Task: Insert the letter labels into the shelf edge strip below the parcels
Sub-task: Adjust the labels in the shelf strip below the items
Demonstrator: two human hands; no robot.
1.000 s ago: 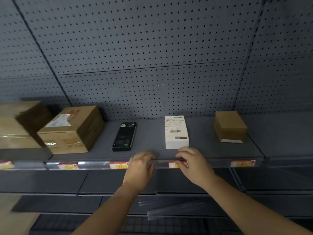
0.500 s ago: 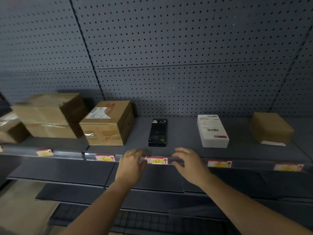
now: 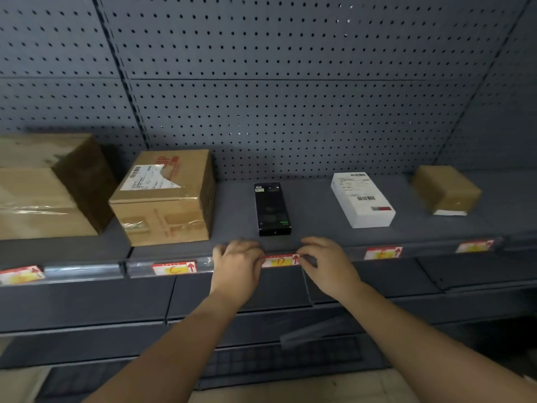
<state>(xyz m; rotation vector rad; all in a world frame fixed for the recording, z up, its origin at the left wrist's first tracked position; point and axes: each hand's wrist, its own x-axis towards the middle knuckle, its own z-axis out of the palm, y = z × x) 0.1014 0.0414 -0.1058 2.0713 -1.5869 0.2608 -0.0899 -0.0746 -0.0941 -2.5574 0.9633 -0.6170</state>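
Observation:
A yellow and red label marked D (image 3: 280,260) sits in the clear shelf edge strip (image 3: 84,270) below a black flat box (image 3: 271,209). My left hand (image 3: 236,267) presses the strip at the label's left end. My right hand (image 3: 327,264) pinches the label's right end. A label marked C (image 3: 174,268) sits below a taped cardboard box (image 3: 165,199). Two more labels (image 3: 383,253) (image 3: 474,246) sit below a white box (image 3: 361,199) and a small brown parcel (image 3: 446,189). Another label (image 3: 21,275) lies at the far left.
A large cardboard box (image 3: 49,184) stands at the far left of the shelf. A grey pegboard wall (image 3: 276,97) backs the shelf. Lower dark shelves (image 3: 87,301) jut out beneath my forearms, and pale floor (image 3: 17,382) shows at the bottom left.
My view and both hands shifted left along the strip, from the label under the white box to the D label under the black box. Both hands have now closed onto that label's ends.

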